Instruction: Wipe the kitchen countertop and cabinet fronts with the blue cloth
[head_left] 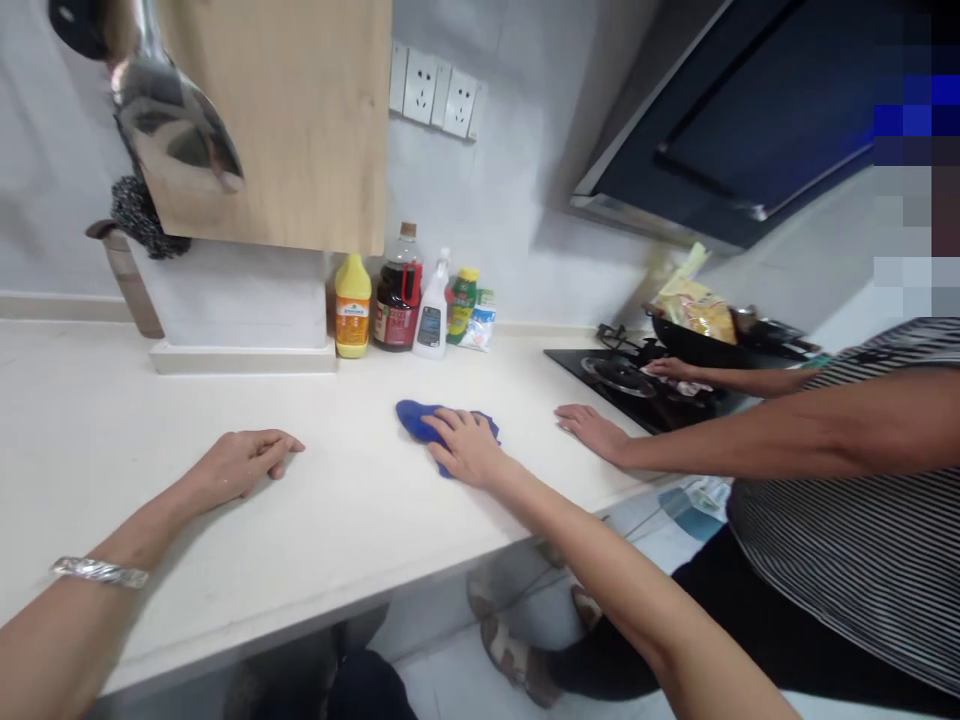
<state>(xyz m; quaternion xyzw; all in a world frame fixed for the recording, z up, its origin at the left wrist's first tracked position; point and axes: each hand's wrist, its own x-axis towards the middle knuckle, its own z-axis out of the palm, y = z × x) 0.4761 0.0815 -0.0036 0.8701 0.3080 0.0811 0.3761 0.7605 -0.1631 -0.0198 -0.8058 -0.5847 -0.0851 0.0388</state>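
Observation:
My right hand [466, 450] presses down on a crumpled blue cloth [415, 416] lying on the white countertop [360, 530]. Its fingers are spread over the cloth, which sticks out on the left and behind the hand. My left hand [244, 465], with a silver bracelet on the wrist, is low over the counter to the left. Its fingers are bent and close together, and nothing shows in them. Behind the cloth, against the wall, stand a yellow bottle [352, 308], a dark sauce bottle [396, 300] with a red handle and a white spray bottle [432, 312].
At the right, another person in a striped top [847, 520] leans one hand [592, 432] on the counter and wipes the black gas stove [592, 375] with the other. A wok [720, 345] stands there. A wooden board [277, 130] and a metal spatula [176, 120] hang at upper left.

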